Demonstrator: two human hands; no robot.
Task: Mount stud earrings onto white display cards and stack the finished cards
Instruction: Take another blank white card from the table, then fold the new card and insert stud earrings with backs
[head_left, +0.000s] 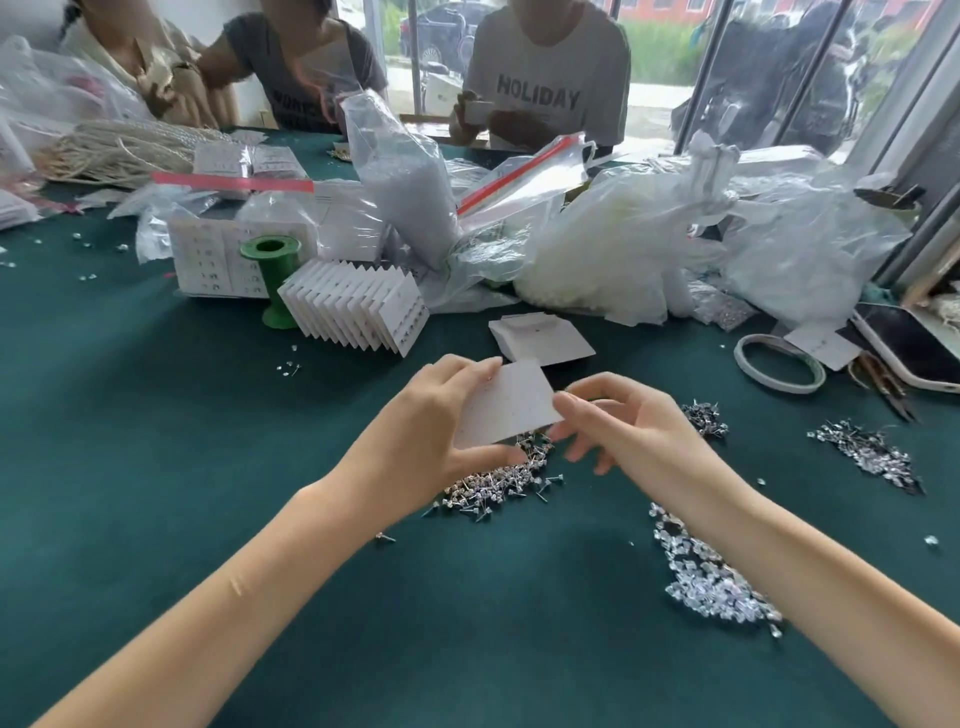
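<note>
The left hand (431, 415) grips a white display card (511, 408) by its near and far edges, tilted above the green cloth (156, 441); the right hand (618, 423) meets the card's right edge with thumb and forefinger, the other fingers loosely spread, and whether it pinches a stud I cannot tell. Directly beneath both hands lies a pile of stud earrings (498, 480), with a second pile (711, 571) under the right forearm. A loose pinch could let a stud drop into the pile below; hard pressure could bend the thin card. Blank cards (543, 338) wait just beyond the fingertips, and the fanned stack of finished cards (358, 304) lies farther out, beyond the left hand.
</note>
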